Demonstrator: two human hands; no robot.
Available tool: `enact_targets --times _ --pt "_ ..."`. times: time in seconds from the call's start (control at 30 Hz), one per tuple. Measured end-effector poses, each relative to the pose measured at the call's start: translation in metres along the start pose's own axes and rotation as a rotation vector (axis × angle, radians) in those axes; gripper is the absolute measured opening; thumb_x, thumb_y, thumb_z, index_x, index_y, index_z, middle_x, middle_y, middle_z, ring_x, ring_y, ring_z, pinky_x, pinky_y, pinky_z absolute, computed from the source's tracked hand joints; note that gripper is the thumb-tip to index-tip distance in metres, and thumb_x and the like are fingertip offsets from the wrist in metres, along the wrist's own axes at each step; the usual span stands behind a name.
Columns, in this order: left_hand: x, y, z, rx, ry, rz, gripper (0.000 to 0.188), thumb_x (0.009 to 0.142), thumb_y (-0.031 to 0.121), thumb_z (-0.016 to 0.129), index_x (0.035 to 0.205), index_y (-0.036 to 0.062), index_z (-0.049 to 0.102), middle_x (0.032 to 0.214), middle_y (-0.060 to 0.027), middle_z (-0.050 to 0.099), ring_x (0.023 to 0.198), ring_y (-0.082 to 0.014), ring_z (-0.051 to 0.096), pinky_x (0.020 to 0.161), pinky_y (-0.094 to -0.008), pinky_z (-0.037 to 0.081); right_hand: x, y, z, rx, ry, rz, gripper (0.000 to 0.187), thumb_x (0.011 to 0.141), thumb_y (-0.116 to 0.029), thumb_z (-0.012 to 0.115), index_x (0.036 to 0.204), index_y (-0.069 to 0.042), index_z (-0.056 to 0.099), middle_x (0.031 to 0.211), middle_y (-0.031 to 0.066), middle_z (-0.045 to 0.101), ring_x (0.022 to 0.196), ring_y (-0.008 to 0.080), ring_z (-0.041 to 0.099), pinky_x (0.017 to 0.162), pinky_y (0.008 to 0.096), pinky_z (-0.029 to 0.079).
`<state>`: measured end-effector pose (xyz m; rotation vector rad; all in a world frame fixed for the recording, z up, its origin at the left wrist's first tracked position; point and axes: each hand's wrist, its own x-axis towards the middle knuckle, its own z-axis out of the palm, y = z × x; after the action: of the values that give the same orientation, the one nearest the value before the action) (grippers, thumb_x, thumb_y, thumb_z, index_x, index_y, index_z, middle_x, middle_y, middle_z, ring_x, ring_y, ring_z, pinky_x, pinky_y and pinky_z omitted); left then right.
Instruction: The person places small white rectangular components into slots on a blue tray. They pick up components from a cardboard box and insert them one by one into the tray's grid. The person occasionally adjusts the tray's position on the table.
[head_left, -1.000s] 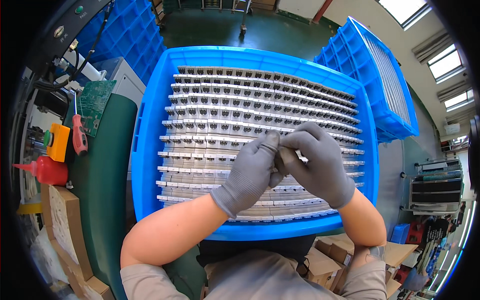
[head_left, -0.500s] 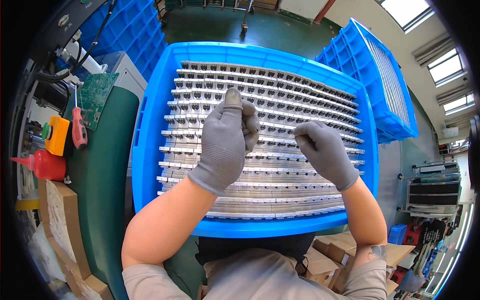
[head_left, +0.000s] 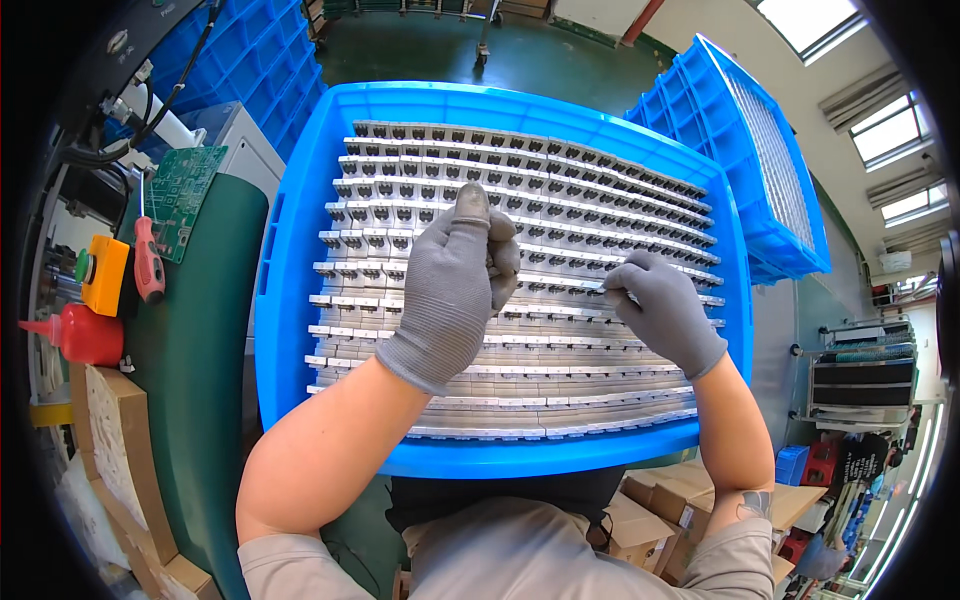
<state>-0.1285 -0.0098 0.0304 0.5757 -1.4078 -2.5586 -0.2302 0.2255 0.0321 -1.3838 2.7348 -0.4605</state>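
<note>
Both hands wear grey knit gloves and hover over a blue plastic crate (head_left: 300, 230) filled with rows of small metal-grey parts (head_left: 560, 205) with black pieces along their edges. My left hand (head_left: 450, 290) is closed above the left-centre rows, its thumb pointing up and away, the thumb tip darkened with dirt. Its fingers curl inward, and whatever they may hold is hidden. Over the right-centre rows, my right hand (head_left: 665, 310) has thumb and fingers pinched together toward the left. Anything in that pinch is too small to name.
At left, a green work surface (head_left: 205, 400) carries a red screwdriver (head_left: 148, 262), a green circuit board (head_left: 188, 195), a yellow button box (head_left: 103, 275) and a red squeeze bottle (head_left: 85, 335). Another filled blue crate (head_left: 740, 160) stands far right. Cardboard boxes (head_left: 640, 530) lie at lower right.
My right hand has shifted slightly right and nearer to me, still pinched. The left hand keeps its closed pose. The crate and surroundings sit slightly farther left in the picture.
</note>
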Motion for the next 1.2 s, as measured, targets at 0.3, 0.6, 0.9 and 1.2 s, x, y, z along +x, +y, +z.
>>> enact_targets --times 0.3,0.6,0.9,1.2 --pt "-0.001 -0.003 0.001 0.025 -0.036 -0.086 0.047 0.109 0.046 0.037 0.091 0.0069 0.056 0.069 -0.003 0.054 0.049 -0.0079 0.043 0.039 -0.0201 0.034 -0.005 -0.009 -0.007 -0.055 0.114 -0.048 0.011 0.081 -0.005 0.072 0.091 -0.007 0.069 0.088 0.0095 0.064 0.079 0.0317 0.066 0.067 0.041 0.053" --pt "-0.01 -0.007 0.011 -0.034 -0.156 -0.319 0.065 0.108 0.055 0.027 0.099 0.001 0.061 0.068 -0.0058 0.059 0.045 -0.0085 0.047 0.039 -0.0191 0.036 0.006 -0.052 -0.025 0.315 0.226 -0.047 0.018 0.081 -0.002 0.073 0.098 -0.007 0.072 0.09 0.0111 0.065 0.077 0.0297 0.067 0.066 0.0374 0.055" --pt "-0.008 -0.023 0.009 -0.091 -0.206 -0.448 0.058 0.107 0.057 0.031 0.096 0.0064 0.056 0.073 -0.0047 0.057 0.046 -0.0109 0.047 0.038 -0.0221 0.035 0.038 -0.081 -0.021 0.123 0.082 -0.203 0.022 0.08 -0.006 0.074 0.102 -0.008 0.073 0.09 0.0105 0.063 0.078 0.0291 0.064 0.066 0.0378 0.052" --pt "-0.01 -0.016 0.009 -0.054 -0.297 -0.339 0.048 0.108 0.047 0.04 0.095 0.0051 0.059 0.074 -0.005 0.059 0.053 -0.0093 0.048 0.042 -0.0217 0.034 0.031 -0.067 -0.018 0.232 0.28 -0.149 0.013 0.08 -0.009 0.074 0.092 -0.009 0.069 0.086 0.0105 0.062 0.074 0.0302 0.064 0.064 0.0406 0.052"
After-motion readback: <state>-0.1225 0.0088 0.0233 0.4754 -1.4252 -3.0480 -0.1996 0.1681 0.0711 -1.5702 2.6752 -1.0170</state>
